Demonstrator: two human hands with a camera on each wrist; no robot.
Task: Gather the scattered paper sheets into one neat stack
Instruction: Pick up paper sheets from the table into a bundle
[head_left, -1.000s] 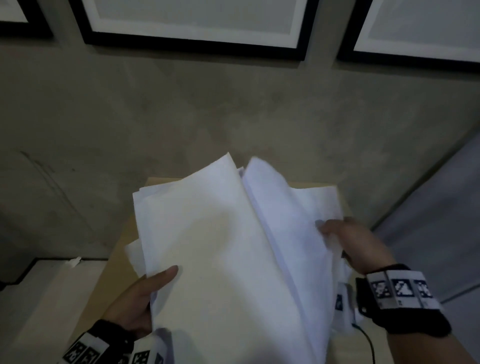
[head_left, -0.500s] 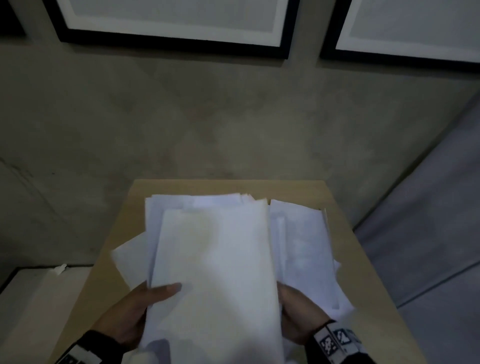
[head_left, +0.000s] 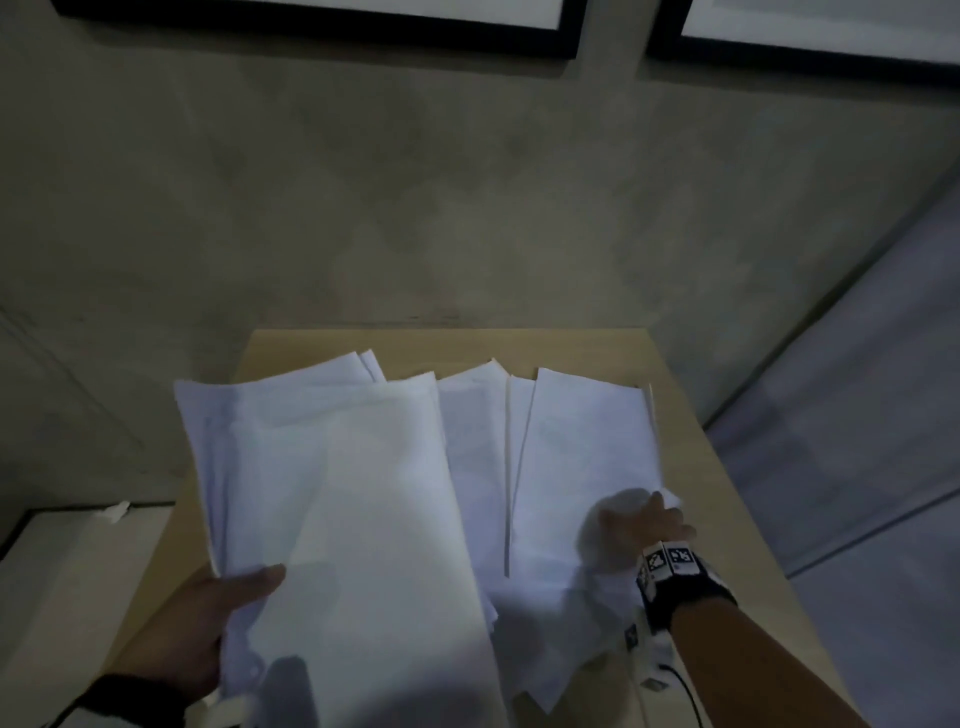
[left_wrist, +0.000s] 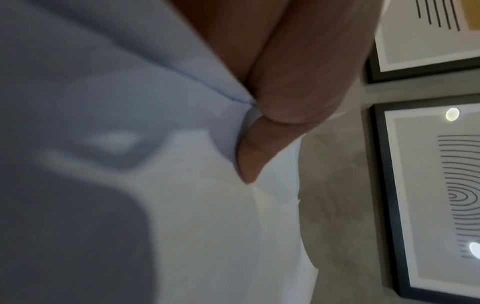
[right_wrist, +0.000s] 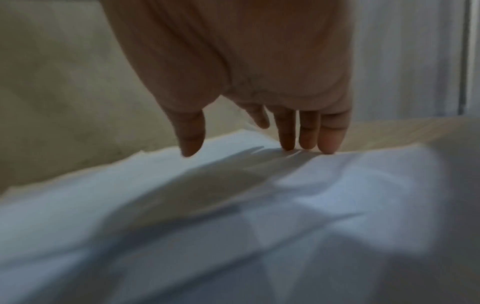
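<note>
- The left hand (head_left: 192, 631) holds a bundle of sheets (head_left: 332, 499) lifted off the table (head_left: 691, 467); its thumb lies on top at the bundle's near left edge, and the left wrist view shows thumb and fingers pinched together on the paper's edge.
- That bundle looks partly gathered, not squared: its far corners fan out, and several edges show at the far left.
- The right hand (head_left: 641, 525) rests on loose sheets (head_left: 582, 457) lying flat on the right side of the table; in the right wrist view its fingers (right_wrist: 306, 133) are straight, tips down on the paper, the thumb a little apart, nothing clamped.
- More paper lies between the two groups, overlapping both, and some pokes out toward the near edge under the right wrist.
- My reading: roughly half done. The right-hand sheets have yet to join the bundle, and the whole lot needs its edges tapped even.
- Around: a bare grey wall behind the table, two black picture frames (head_left: 519, 36) high on it, a pale ledge (head_left: 62, 571) at the near left.
- Nothing else on the table blocks the way; the risk is thin sheets sliding off the right edge, or creasing.
</note>
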